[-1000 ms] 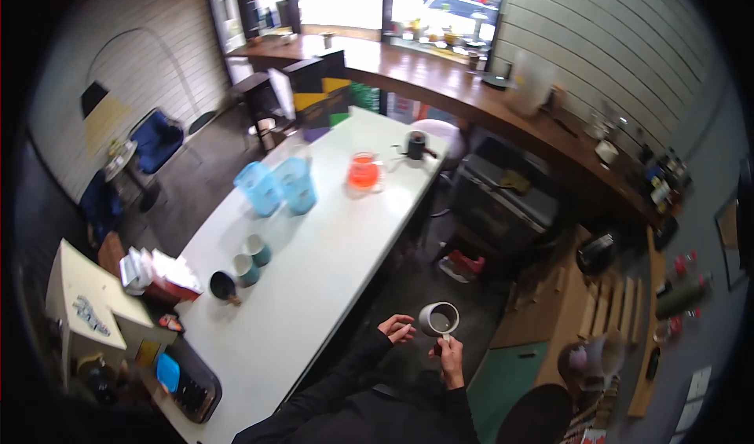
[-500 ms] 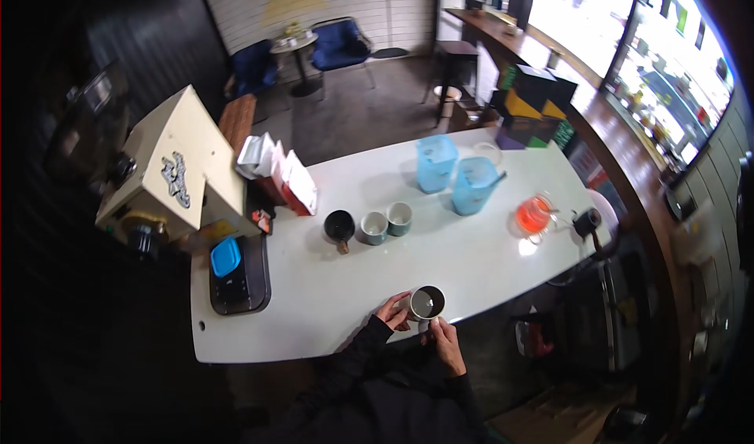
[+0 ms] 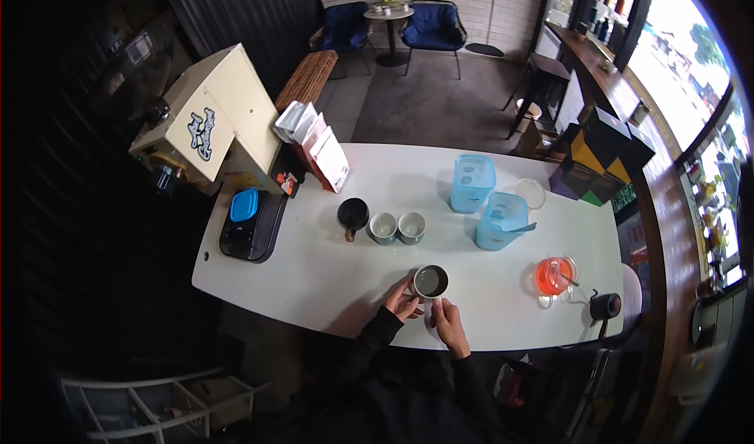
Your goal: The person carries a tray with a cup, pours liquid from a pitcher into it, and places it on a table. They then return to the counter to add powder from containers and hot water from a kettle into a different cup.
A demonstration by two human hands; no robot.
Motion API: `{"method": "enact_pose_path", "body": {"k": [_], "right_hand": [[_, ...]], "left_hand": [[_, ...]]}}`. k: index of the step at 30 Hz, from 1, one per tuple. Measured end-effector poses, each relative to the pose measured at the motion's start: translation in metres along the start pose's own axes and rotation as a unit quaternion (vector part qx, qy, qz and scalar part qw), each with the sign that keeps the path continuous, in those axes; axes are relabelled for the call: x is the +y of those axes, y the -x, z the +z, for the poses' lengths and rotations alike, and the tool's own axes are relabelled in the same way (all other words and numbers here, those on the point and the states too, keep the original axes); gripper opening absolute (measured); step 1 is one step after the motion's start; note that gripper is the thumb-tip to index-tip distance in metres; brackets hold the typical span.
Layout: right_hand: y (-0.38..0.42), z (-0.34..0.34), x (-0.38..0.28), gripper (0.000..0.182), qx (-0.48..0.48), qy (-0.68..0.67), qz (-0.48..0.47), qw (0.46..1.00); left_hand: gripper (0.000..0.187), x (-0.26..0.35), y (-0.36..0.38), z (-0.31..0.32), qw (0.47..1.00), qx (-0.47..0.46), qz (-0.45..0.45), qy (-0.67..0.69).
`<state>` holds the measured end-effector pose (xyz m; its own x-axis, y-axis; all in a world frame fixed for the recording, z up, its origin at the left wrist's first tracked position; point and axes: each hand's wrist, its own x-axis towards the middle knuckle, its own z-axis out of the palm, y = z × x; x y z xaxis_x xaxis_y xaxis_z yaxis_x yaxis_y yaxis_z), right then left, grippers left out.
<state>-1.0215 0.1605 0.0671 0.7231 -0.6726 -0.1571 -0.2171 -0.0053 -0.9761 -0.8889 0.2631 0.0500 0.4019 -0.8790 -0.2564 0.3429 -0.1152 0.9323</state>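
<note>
A mug with a grey-looking interior (image 3: 432,282) is held over the near side of the white counter. My left hand (image 3: 403,302) curves round its left side, fingers against the wall. With closed fingers, my right hand (image 3: 449,326) grips the mug's near side, where the handle is largely covered. Beyond the mug stand two pale cups side by side, the left cup (image 3: 383,229) and the right cup (image 3: 411,228). A black cup with a brown handle (image 3: 353,214) sits just left of them.
On the white counter (image 3: 471,318), two light-blue containers (image 3: 473,183) stand at the back right. A glass jug of red liquid (image 3: 554,277) and a small black pot (image 3: 604,306) are at the right. A cream machine (image 3: 204,122) and a black scale (image 3: 253,236) occupy the left.
My view has turned, so the counter looks more level and the room has shifted right. Both hands keep hold of the mug, which is now farther in from the counter's front edge.
</note>
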Motion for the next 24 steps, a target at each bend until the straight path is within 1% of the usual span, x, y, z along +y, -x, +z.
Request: {"method": "enact_pose_path", "body": {"k": [4, 6, 8, 9, 10, 12, 13, 14, 16, 17, 18, 20, 22, 24], "right_hand": [[-0.013, -0.003, 0.011, 0.04, -0.04, -0.001, -0.023, 0.999], [-0.02, -0.003, 0.004, 0.04, -0.056, -0.012, -0.013, 0.998], [-0.025, -0.002, -0.008, 0.041, -0.08, -0.018, 0.0, 0.997], [-0.026, 0.0, -0.014, 0.041, -0.093, -0.024, 0.013, 0.995], [-0.029, 0.004, -0.014, 0.041, -0.094, -0.023, 0.011, 0.995], [-0.034, 0.015, -0.007, 0.042, -0.124, 0.002, 0.007, 0.992], [-0.037, 0.024, 0.0, 0.043, -0.123, 0.007, -0.021, 0.992], [-0.038, 0.031, -0.004, 0.042, -0.146, 0.001, -0.002, 0.989], [-0.038, 0.048, -0.013, 0.041, -0.166, -0.006, 0.011, 0.986], [-0.041, 0.059, -0.012, 0.041, -0.173, 0.0, -0.007, 0.985], [-0.044, 0.071, -0.011, 0.04, -0.18, 0.006, -0.026, 0.983], [-0.049, 0.093, -0.011, 0.039, -0.189, 0.012, -0.041, 0.981], [-0.054, 0.115, -0.019, 0.038, -0.206, 0.004, -0.061, 0.977], [-0.062, 0.137, -0.026, 0.038, -0.219, 0.004, -0.067, 0.973]], "left_hand": [[0.061, -0.001, 0.011, -0.001, 0.998, 0.064, 0.002, 0.013], [0.058, 0.001, 0.017, -0.004, 0.996, 0.082, 0.003, 0.02], [0.049, 0.005, 0.026, -0.01, 0.993, 0.118, 0.024, -0.01], [0.048, 0.004, 0.028, -0.014, 0.989, 0.14, 0.032, -0.025], [0.048, 0.004, 0.028, -0.02, 0.989, 0.141, 0.034, -0.025], [0.051, 0.003, 0.03, -0.032, 0.98, 0.17, 0.091, -0.039], [0.052, 0.004, 0.03, -0.04, 0.974, 0.186, 0.093, -0.087], [0.052, 0.006, 0.031, -0.045, 0.974, 0.189, 0.094, -0.083], [0.054, 0.012, 0.03, -0.056, 0.964, 0.213, 0.141, -0.069], [0.054, 0.015, 0.029, -0.062, 0.957, 0.224, 0.165, -0.085], [0.054, 0.022, 0.028, -0.067, 0.955, 0.227, 0.169, -0.083], [0.054, 0.033, 0.033, -0.077, 0.935, 0.284, 0.18, -0.109], [0.057, 0.039, 0.039, -0.096, 0.93, 0.286, 0.2, -0.113], [0.061, 0.038, 0.042, -0.118, 0.913, 0.332, 0.173, -0.161]]}}
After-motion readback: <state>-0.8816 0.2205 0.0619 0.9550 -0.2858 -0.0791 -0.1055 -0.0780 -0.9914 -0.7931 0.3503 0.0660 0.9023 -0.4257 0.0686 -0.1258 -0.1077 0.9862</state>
